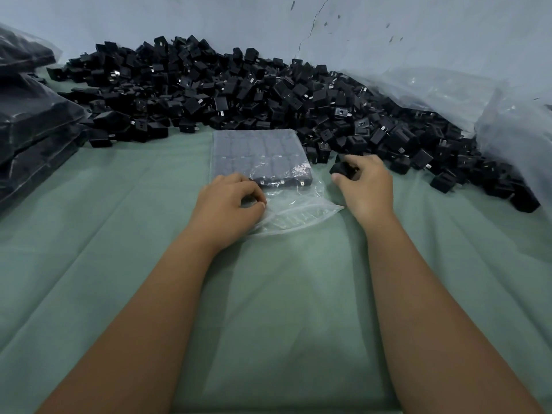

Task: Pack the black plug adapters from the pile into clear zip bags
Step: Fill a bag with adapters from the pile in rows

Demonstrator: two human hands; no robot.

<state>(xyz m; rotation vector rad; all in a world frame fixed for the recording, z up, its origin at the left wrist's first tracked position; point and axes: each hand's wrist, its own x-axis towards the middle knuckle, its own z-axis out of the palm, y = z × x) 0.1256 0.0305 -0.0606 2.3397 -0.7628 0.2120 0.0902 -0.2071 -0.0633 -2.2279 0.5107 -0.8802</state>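
We have one view only, from a wide-angle camera on the person's head, looking forward and down along both forearms. It sits close over the near edge of the green cloth and faces the far wall, whose lines bend outward.

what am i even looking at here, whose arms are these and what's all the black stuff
This is one picture from a camera worn on a person's head, looking down at their own bare arms, so no machine is involved. The surface is a green cloth. The black heap is a pile of plug adapters. In the middle lies a clear zip bag already partly filled with neat rows of adapters. The left hand holds down the bag's open end. The right hand grips one loose adapter, probably the next to go in. Filled bags are stacked at the left.
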